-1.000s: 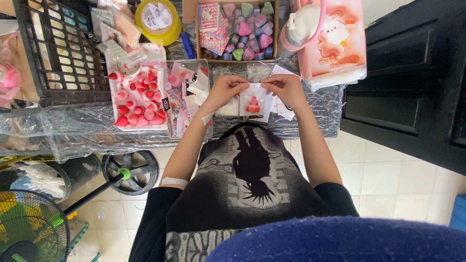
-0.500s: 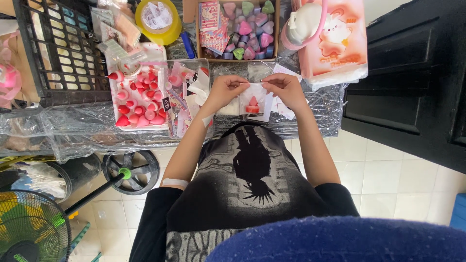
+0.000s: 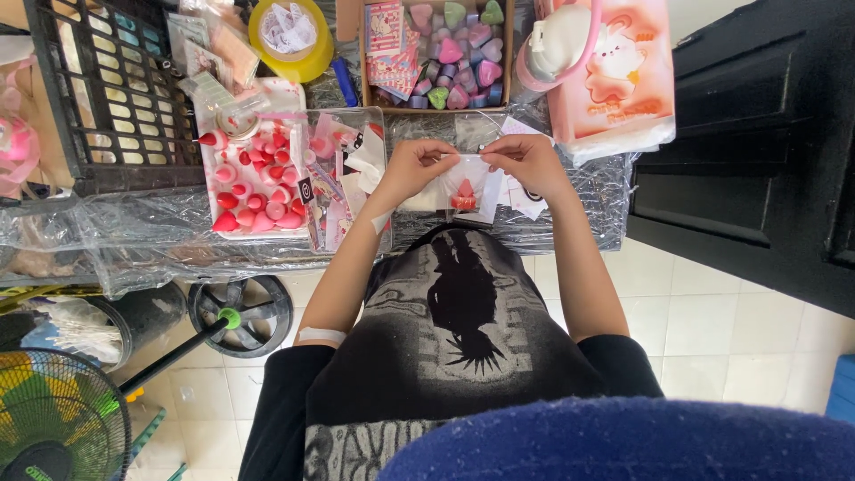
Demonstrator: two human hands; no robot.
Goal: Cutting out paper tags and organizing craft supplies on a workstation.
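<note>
Small clear bag [image 3: 465, 183] holding red cone-shaped piece, sitting at near desk [image 3: 570, 214] edge. Left hand [image 3: 417, 167] and right hand [image 3: 525, 160] both pinching bag's top edge, wrists angling inward.

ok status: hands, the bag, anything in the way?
Left hand and right hand both pinching top edge of small clear bag. Red cone-shaped piece inside. Nothing between hands; tray of red pieces off to the left.

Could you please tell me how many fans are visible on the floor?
2: a green-bladed caged fan at the lower left corner, and a black fan base below the table edge. Others may be hidden.
</note>
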